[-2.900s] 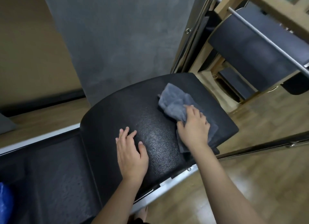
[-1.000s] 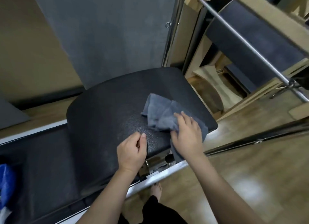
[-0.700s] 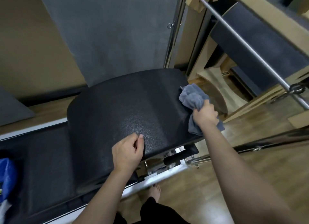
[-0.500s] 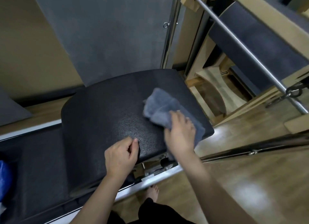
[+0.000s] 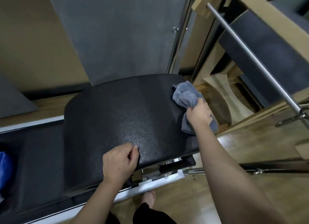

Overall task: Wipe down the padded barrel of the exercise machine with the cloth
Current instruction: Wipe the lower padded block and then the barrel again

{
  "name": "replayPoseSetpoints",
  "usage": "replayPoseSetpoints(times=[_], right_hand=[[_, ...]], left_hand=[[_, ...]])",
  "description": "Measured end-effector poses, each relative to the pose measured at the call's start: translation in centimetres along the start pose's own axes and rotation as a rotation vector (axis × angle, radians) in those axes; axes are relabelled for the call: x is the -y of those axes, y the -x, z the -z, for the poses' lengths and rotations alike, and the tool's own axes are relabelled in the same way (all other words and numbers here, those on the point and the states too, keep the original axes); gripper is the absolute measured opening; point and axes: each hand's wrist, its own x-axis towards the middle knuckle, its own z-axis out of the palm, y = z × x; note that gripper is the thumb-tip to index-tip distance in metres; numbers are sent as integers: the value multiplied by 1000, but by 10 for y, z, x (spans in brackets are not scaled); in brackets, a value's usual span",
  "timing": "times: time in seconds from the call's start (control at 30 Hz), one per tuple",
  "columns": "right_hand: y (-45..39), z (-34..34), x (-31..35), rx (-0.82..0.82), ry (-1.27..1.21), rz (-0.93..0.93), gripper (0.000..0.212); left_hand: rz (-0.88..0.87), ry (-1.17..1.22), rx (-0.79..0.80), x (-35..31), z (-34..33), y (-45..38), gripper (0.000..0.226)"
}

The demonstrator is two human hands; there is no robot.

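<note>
The black padded barrel point(image 5: 127, 110) curves across the middle of the view, its pebbled skin shining near the front. My right hand point(image 5: 199, 113) grips a bunched grey cloth point(image 5: 185, 96) and presses it against the barrel's far right edge. Part of the cloth hangs below my fist, off the side. My left hand point(image 5: 119, 161) rests on the barrel's near edge with its fingers curled in and nothing in it.
A flat black pad point(image 5: 33, 165) adjoins the barrel on the left, with something blue point(image 5: 5, 170) at its end. A steel bar point(image 5: 250, 54) and wooden frames point(image 5: 222, 96) stand at the right. A metal rail point(image 5: 150, 185) runs below. My bare foot point(image 5: 148, 198) is on the wooden floor.
My right hand has swept the cloth from the barrel's middle right out to its far right edge, bunching it in a fist. My left hand has stayed on the near edge.
</note>
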Motion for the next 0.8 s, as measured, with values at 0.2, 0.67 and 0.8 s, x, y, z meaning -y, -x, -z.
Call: replayPoseSetpoints(times=[0.2, 0.67, 0.8], right_hand=[[46, -29, 64, 5, 137, 329, 53], [32, -16, 50, -14, 145, 441, 53], [-51, -21, 74, 28, 74, 99, 54]], left_hand=[[-23, -22, -16, 0, 0, 0, 40], [-17, 25, -18, 5, -3, 1, 37], [-39, 79, -22, 5, -2, 1, 38]])
